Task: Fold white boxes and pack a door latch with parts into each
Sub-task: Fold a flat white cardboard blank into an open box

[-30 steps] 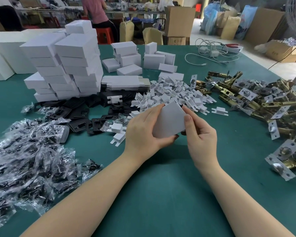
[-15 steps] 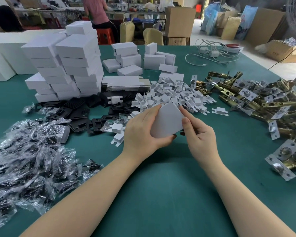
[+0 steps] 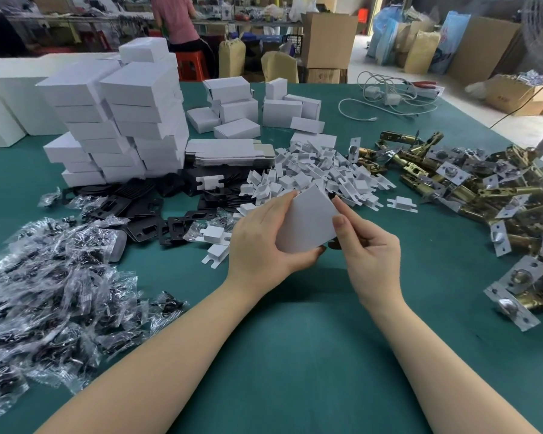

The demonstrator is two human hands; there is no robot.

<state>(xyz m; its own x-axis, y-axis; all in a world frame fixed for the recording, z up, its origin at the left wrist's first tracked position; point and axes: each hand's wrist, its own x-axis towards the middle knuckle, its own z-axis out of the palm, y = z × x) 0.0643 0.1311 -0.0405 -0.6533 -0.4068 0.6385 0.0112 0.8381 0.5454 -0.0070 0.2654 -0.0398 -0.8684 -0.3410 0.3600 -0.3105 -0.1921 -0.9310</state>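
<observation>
Both hands hold one white box (image 3: pixel 306 222) above the green bench (image 3: pixel 295 355), tilted, flat face to camera. Left hand (image 3: pixel 259 242) wraps its left edge, thumb under the lower edge. Right hand (image 3: pixel 369 250) pinches the right edge, thumb on the face. Left of the hands: heap of clear plastic bags (image 3: pixel 44 292) with dark parts, then black plates (image 3: pixel 145 214). Behind the hands: pile of white card inserts (image 3: pixel 320 173), stack of flat box blanks (image 3: pixel 229 151). Rear left: stacked folded boxes (image 3: pixel 123 120). Right: heap of brass door latches (image 3: pixel 489 195). Far right rear: white cable (image 3: pixel 386 98).
</observation>
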